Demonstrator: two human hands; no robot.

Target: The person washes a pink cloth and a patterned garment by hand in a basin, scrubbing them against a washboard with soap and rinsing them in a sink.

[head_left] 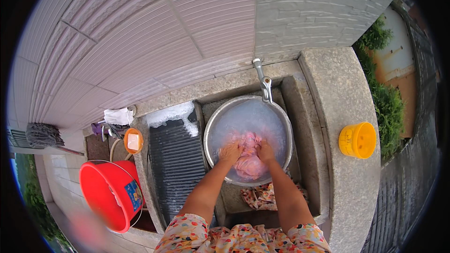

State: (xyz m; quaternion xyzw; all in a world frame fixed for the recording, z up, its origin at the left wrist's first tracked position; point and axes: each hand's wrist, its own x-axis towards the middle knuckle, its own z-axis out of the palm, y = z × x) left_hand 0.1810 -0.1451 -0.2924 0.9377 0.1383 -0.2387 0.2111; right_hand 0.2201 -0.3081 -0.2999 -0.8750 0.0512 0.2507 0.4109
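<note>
A round metal basin (287,159) of cloudy water sits in the stone sink below the tap. Both my hands are in it, gripping a wet pink cloth (250,164) that lies bunched in the water. My left hand (230,151) holds the cloth's left side, and my right hand (266,152) holds its right side. Water and the cloth hide some of the fingertips. A metal tap (265,84) reaches over the basin's far rim.
Left of the basin is a ridged washboard slab (176,159) with suds. An orange bowl (133,146) holding a white soap bar stands beside it, near a red bucket (101,192). A yellow tub (357,140) stands on the right ledge. A mop (44,136) leans far left.
</note>
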